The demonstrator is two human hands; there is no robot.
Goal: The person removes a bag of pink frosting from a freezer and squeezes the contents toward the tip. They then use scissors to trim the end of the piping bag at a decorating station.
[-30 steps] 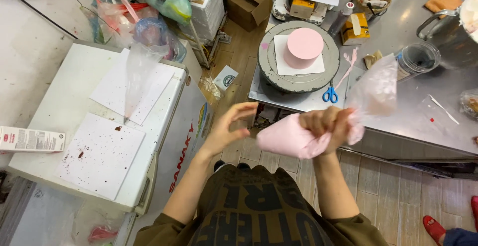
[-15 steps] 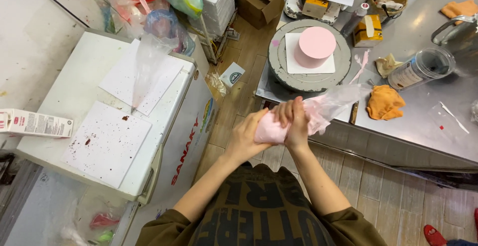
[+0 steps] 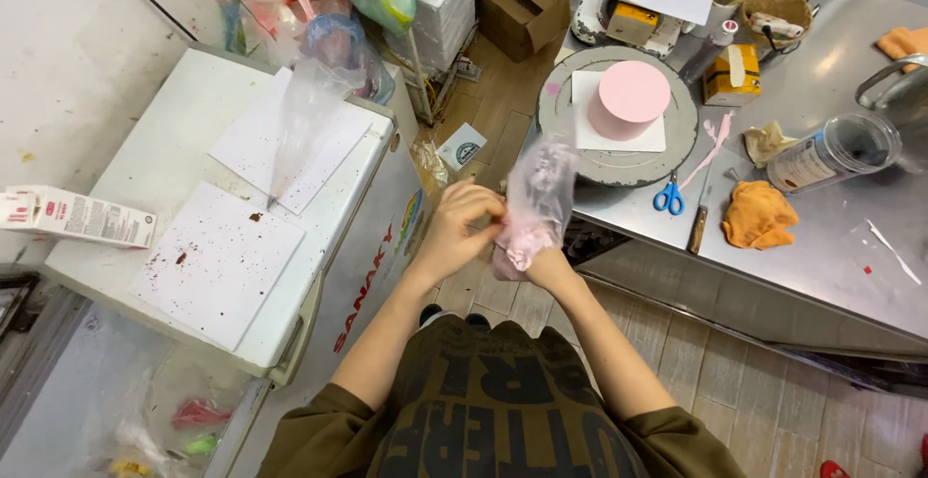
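In front of my chest I hold a clear plastic piping bag (image 3: 537,205) with pink cream in its lower part. My right hand (image 3: 539,263) grips the bag from below, mostly hidden behind it. My left hand (image 3: 462,224) pinches the bag's left side, fingers curled on the plastic. The bag's open top stands upright toward a grey turntable (image 3: 677,154). A round pink cake (image 3: 629,99) sits on white paper on that turntable, on the steel table (image 3: 822,256) to the right.
Blue-handled scissors (image 3: 668,195), a knife (image 3: 698,227), an orange cloth (image 3: 758,215) and a clear lidded jar (image 3: 833,152) lie on the steel table. A white chest freezer (image 3: 164,159) at left carries white sheets and an empty piping bag (image 3: 302,125). Cardboard boxes stand behind.
The bag has gone from lying sideways to standing upright, and it has moved left and closer to me. My left hand, free a second ago, now holds its side. The view shifted toward the table.
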